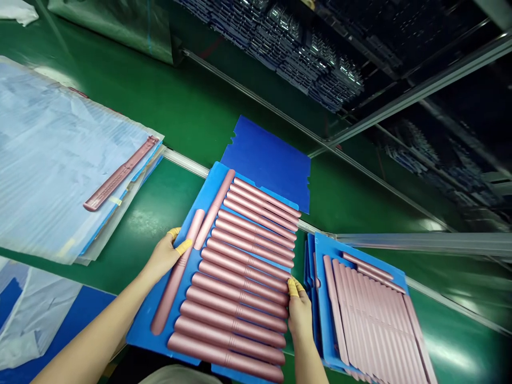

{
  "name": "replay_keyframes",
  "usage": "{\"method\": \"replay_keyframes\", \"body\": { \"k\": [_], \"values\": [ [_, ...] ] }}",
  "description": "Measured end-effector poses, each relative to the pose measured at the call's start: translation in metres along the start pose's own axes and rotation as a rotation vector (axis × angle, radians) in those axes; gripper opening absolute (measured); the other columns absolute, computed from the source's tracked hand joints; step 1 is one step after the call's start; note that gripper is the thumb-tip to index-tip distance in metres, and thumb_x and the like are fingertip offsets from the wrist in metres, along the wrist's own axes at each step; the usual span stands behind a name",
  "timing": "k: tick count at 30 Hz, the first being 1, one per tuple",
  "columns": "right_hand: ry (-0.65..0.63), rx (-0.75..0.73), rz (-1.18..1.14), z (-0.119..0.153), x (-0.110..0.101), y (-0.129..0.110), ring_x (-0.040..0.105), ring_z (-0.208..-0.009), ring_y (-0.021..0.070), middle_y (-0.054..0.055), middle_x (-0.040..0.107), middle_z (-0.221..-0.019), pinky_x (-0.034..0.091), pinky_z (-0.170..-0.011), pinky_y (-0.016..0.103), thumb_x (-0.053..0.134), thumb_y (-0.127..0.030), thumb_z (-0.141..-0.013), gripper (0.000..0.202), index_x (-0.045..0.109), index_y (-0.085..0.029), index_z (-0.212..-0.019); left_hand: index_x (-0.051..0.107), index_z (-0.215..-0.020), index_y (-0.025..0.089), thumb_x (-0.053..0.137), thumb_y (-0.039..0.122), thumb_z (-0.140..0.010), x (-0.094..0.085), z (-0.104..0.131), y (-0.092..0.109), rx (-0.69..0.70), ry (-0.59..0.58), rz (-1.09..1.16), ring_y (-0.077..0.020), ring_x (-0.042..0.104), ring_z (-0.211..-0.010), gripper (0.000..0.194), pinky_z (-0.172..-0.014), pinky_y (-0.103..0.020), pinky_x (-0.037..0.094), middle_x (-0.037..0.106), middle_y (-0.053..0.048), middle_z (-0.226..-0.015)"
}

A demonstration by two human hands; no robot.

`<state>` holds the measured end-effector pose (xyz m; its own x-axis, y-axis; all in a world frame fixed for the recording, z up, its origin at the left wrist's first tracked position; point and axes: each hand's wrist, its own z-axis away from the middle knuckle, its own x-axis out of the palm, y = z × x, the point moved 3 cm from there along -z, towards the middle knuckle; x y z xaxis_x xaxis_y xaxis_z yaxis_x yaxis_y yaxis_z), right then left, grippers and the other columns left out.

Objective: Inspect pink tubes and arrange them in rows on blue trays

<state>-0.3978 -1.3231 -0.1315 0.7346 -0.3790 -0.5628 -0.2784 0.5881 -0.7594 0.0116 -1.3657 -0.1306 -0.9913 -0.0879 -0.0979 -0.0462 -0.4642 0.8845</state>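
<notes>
Between my hands is a flat blue tray [144, 326], tilted in view, carrying a row of long metallic-pink rounded pieces [240, 277]. Two more pink pieces lie crosswise along its left side. My left hand [168, 253] grips the tray's left edge, its thumb on top beside a crosswise piece. My right hand [298, 298] closes on the right edge, by the ends of the row. Yellow covers wrap some fingertips on both hands. The fingers under the tray are hidden.
On the right stands a stack of blue trays [320, 250] with similar pink pieces. A bare blue sheet [268, 160] lies beyond my tray. At left, one pink part [120, 173] rests on stacked pale sheets [52, 160]. Metal rails [256, 101] cross the green surface.
</notes>
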Motion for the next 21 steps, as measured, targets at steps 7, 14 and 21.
{"method": "replay_keyframes", "body": {
  "k": [7,14,21],
  "values": [
    [0.065,-0.003,-0.114,0.000,0.002,0.000,0.058,-0.103,0.0270,0.007,0.067,-0.107,0.043,-0.093,0.041,0.067,-0.058,-0.060,0.061,0.064,-0.015,-0.103,0.053,-0.108,0.017,0.065,0.049,-0.069,-0.002,0.009,0.002,-0.012,0.046,-0.082,-0.0278,0.059,-0.100,0.052,-0.090,-0.044,0.044,0.063,-0.009,-0.108],
    [0.069,0.004,-0.159,0.000,0.001,0.000,0.056,-0.107,0.0279,0.007,0.067,-0.109,0.042,-0.096,0.042,0.068,-0.056,-0.060,0.058,0.065,-0.017,-0.102,0.050,-0.112,0.021,0.063,0.052,-0.072,-0.004,0.024,-0.001,-0.047,0.029,-0.070,-0.0257,0.054,-0.112,0.052,-0.098,-0.041,0.039,0.061,-0.007,-0.117],
    [0.088,0.011,-0.182,0.000,-0.007,0.009,0.053,-0.110,0.0287,0.007,0.064,-0.112,0.037,-0.100,0.044,0.067,-0.055,-0.062,0.056,0.063,-0.018,-0.105,0.050,-0.110,0.023,0.069,0.053,-0.064,-0.005,0.040,-0.010,-0.114,0.141,-0.019,-0.0284,0.053,-0.113,0.058,-0.096,-0.042,0.044,0.062,-0.007,-0.115]
  ]
}}
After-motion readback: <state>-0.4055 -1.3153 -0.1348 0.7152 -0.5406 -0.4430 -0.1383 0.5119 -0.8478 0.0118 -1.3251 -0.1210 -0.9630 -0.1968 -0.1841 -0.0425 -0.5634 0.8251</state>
